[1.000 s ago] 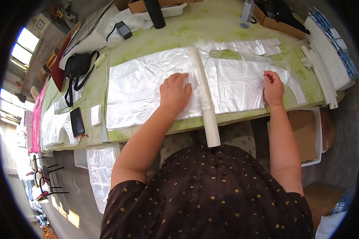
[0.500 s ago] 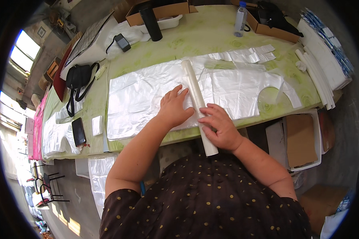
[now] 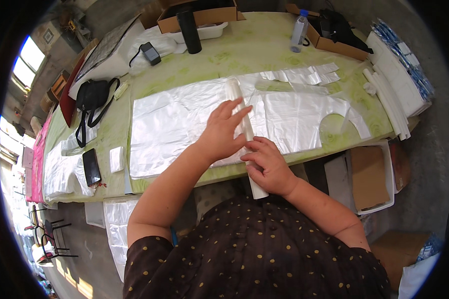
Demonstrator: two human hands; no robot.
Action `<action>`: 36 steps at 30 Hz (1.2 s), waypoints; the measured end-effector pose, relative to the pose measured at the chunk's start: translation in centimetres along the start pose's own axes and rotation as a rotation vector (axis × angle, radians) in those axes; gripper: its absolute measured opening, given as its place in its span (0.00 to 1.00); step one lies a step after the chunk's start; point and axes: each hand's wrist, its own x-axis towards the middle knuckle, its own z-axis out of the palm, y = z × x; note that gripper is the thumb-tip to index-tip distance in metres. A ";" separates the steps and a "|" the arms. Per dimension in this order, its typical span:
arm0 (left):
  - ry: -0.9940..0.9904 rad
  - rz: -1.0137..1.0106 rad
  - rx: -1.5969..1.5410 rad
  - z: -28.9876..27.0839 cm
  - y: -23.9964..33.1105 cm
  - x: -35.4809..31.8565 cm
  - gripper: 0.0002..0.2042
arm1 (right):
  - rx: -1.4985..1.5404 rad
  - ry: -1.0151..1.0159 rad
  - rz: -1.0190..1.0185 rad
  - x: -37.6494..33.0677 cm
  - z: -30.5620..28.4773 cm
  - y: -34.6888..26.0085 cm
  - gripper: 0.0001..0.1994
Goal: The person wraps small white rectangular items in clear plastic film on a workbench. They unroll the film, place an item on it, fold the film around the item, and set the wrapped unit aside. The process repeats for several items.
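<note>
1. A pale roll [image 3: 232,88] stands out at the center of the frame, slanting from the upper middle toward the wearer's dark, dotted shirt [image 3: 254,244], its lower end past the table edge.
2. The left hand [image 3: 225,130] reaches over the roll at center, fingers extended and spread.
3. The right hand [image 3: 270,168], just below and to the right, lays bent fingers over the roll's lower part; whether they grip it cannot be told.
4. Beneath the roll, shiny plastic film [image 3: 169,127] spreads across mid-frame, a rounded cutout at its right end, on a green patterned tablecloth [image 3: 254,50].
5. A black bag [image 3: 91,95] and dark phone [image 3: 91,167] lie at left; a clear bottle [image 3: 299,34] stands at upper right, near white tubes [image 3: 388,105].
</note>
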 end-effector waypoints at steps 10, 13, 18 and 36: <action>0.090 -0.226 -0.054 0.5 -1.0 -2.6 0.20 | -0.195 0.136 0.091 0.3 -1.0 2.7 0.18; 0.054 -0.283 -0.113 0.1 -2.1 -4.5 0.22 | -0.391 0.121 0.151 2.1 -0.4 4.4 0.22; 0.143 -0.234 -0.215 0.6 -3.1 -5.6 0.20 | -0.515 -0.103 0.339 7.8 0.8 5.5 0.28; 0.212 -0.107 -0.154 3.7 -4.4 -7.4 0.24 | -0.039 -0.348 -0.318 10.6 6.6 -2.8 0.24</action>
